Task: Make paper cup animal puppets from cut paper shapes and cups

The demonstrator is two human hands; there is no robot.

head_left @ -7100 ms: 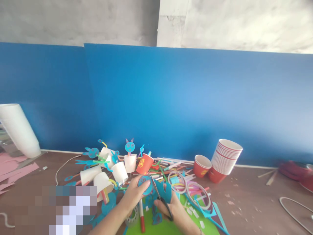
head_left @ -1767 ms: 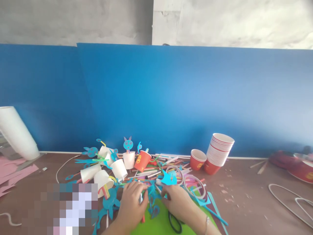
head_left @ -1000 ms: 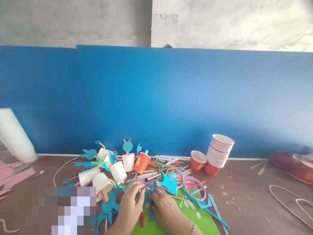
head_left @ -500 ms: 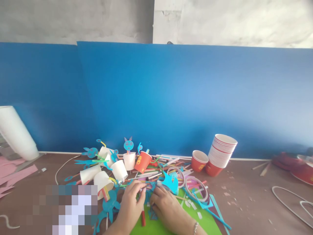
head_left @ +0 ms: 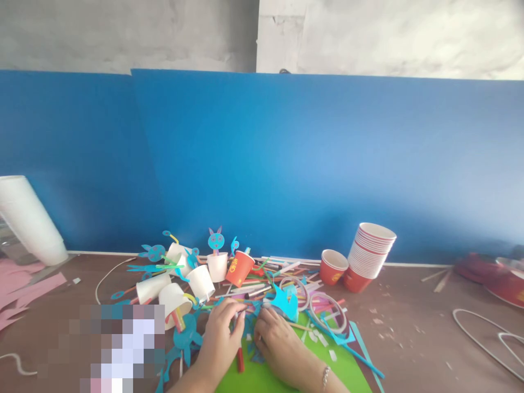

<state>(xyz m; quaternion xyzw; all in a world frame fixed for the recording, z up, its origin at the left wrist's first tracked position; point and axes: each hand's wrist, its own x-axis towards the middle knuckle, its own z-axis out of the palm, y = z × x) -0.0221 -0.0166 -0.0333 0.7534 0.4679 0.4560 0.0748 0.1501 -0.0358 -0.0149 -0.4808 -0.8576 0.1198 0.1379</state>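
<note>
My left hand (head_left: 221,339) is closed in a pinch above the green sheet (head_left: 295,376), thumb against forefinger; what lies between the fingertips is too small to tell. Below its thumb shows a red marker (head_left: 240,361), and I cannot tell whether the hand touches it. Close on the right, my right hand (head_left: 280,343) has its fingers curled down, hiding whatever they hold. Blue paper scraps (head_left: 257,357) lie under and between the hands. Just beyond the right hand is a larger cut blue paper piece (head_left: 286,300).
White paper cups (head_left: 200,283) with blue paper animal shapes cluster at left, beside a tilted red cup (head_left: 240,268). Tape rolls (head_left: 328,314) lie right of the hands. Farther right stand a red cup (head_left: 333,267) and a cup stack (head_left: 370,256). A blue partition (head_left: 262,164) rises behind.
My right hand has shifted very slightly right, with its fingers still curled. The left hand keeps its pinch. The whole view has tilted a little.
</note>
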